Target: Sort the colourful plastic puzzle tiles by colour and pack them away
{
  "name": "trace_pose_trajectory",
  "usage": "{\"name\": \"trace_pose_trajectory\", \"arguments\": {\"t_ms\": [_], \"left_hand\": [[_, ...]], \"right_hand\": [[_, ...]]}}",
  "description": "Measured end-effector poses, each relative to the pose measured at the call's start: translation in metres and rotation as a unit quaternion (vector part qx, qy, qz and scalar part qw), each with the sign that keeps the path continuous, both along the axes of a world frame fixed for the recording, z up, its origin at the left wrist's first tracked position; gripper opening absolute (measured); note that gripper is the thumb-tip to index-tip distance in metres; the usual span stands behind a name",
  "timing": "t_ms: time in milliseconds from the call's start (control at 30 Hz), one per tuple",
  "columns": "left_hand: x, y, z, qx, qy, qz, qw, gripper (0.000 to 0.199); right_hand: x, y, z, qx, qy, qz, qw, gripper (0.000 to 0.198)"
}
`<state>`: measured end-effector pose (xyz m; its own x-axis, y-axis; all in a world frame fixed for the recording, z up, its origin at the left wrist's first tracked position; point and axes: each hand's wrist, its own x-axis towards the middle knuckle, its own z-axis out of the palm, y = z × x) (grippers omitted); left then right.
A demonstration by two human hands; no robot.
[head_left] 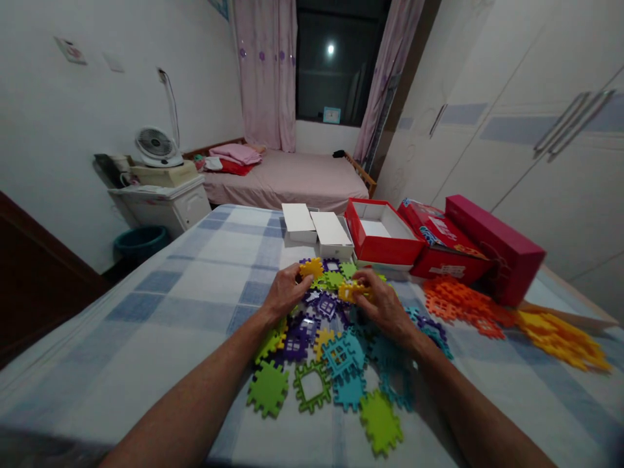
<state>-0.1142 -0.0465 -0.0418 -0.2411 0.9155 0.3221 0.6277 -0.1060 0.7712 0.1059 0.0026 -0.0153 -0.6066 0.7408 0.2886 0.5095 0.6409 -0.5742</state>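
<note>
A yellow toothed piece [314, 267] is pinched in your left hand [287, 289]; your right hand [383, 304] grips yellow plastic [347, 292], whether 1 piece or more you cannot tell. Both are at the pile's far side. Nearer you lie purple pieces [295, 346], green pieces [268, 389] and blue pieces [348, 391]. Beyond your hands stand white boxes [333, 231] and 1 open red box [387, 250]; orange pieces [455, 300] lie rightward on the checked cloth [195, 273].

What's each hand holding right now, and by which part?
Left hand: a flat, toothed yellow plastic piece, apparently by its lower-left edge. Right hand: another toothed yellow plastic piece, by its right side.
</note>
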Motion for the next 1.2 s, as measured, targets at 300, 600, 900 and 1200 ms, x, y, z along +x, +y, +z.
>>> {"name": "trace_pose_trajectory", "arguments": {"t_ms": [300, 600, 900, 1200], "left_hand": [[0.001, 0.001, 0.0, 0.001, 0.024, 0.015, 1.0, 0.019], [-0.001, 0.002, -0.004, -0.007, 0.018, 0.006, 1.0, 0.022], [-0.001, 0.001, -0.003, -0.016, 0.023, 0.003, 1.0, 0.024], [-0.002, 0.001, -0.004, -0.015, 0.017, -0.004, 1.0, 0.027]], "right_hand": [[0.015, -0.041, 0.027, -0.149, -0.158, 0.241, 0.946, 0.015], [0.009, -0.036, 0.027, -0.198, -0.002, 0.104, 0.975, 0.018], [-0.002, -0.055, 0.013, -0.078, -0.069, 0.141, 0.985, 0.012], [0.017, -0.046, 0.039, -0.228, -0.002, 0.08, 0.97, 0.017]]}}
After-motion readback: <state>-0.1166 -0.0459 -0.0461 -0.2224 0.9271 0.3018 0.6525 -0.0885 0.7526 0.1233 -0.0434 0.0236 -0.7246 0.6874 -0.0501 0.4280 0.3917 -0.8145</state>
